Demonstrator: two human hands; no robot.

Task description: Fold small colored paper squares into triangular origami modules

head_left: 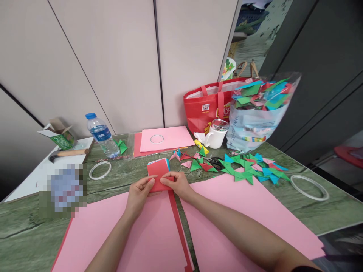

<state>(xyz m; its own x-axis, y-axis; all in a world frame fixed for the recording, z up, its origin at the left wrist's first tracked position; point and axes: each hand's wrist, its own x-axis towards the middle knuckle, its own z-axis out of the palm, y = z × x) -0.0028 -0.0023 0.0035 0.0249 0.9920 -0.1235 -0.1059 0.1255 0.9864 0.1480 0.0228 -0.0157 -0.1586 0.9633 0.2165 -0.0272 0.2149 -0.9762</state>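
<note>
Between thumb and fingers, my left hand [141, 190] pinches the left side of a small piece of red paper [157, 186]. The right side of that paper is pinched by my right hand [178, 184]. Whether it has a fold in it I cannot tell. Just behind it lies a small stack of coloured paper [159, 166], red on top with blue and white edges showing. Under my forearms are large pink sheets [144, 230], and further pink sheets [238, 211] spread to the right. Folded paper pieces [198, 164] in green, red and pink lie beyond my right hand.
Behind stand a water bottle [103, 136], a white mug [217, 135], a red bag [198, 109] and a clear bag of folded pieces [255, 121]. Black scissors [217, 163], green paper rings [241, 173], white hoops [310, 187] and a hammer [70, 152] lie on the table.
</note>
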